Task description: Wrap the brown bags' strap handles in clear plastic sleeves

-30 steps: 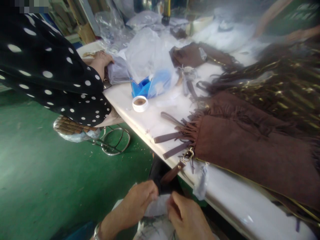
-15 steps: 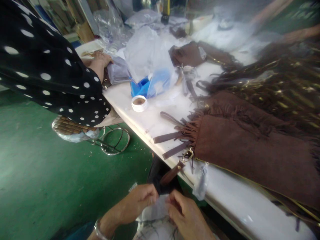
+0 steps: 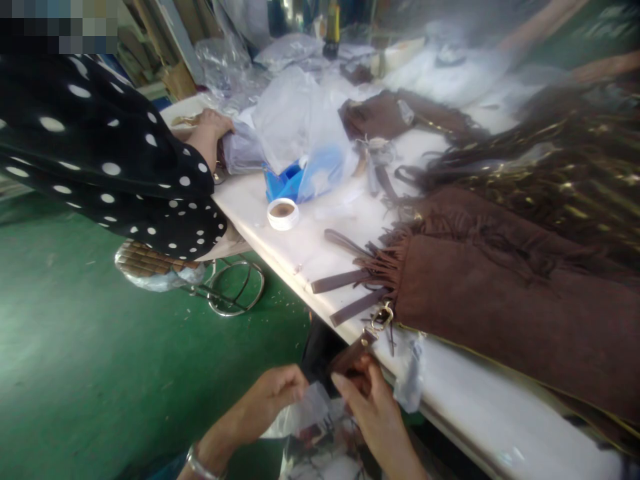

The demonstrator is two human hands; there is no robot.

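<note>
My left hand (image 3: 277, 395), a metal bangle on its wrist, is closed on a small clear plastic bag (image 3: 311, 408) over my lap. To the right of the bag, my right hand (image 3: 373, 403) has its fingers closed about the lower end of a brown strap (image 3: 354, 353). That strap hangs over the table edge from a gold clasp (image 3: 383, 317), by the brown fringed suede bag (image 3: 500, 287) on the table. Beside my right hand a clear plastic wrapper (image 3: 411, 373) also hangs at the edge.
A white tub of brown paste (image 3: 283, 215) stands near the white table's (image 3: 280, 260) edge, beside a blue object (image 3: 285, 181) under plastic bags. At left, a person in a polka-dot garment (image 3: 110, 167) works by a stool (image 3: 160, 265). Another person's arms (image 3: 545, 27) reach in at far right.
My right hand has left the small plastic bag and moved up to the brown strap. My left hand keeps hold of the bag. The view has shifted slightly.
</note>
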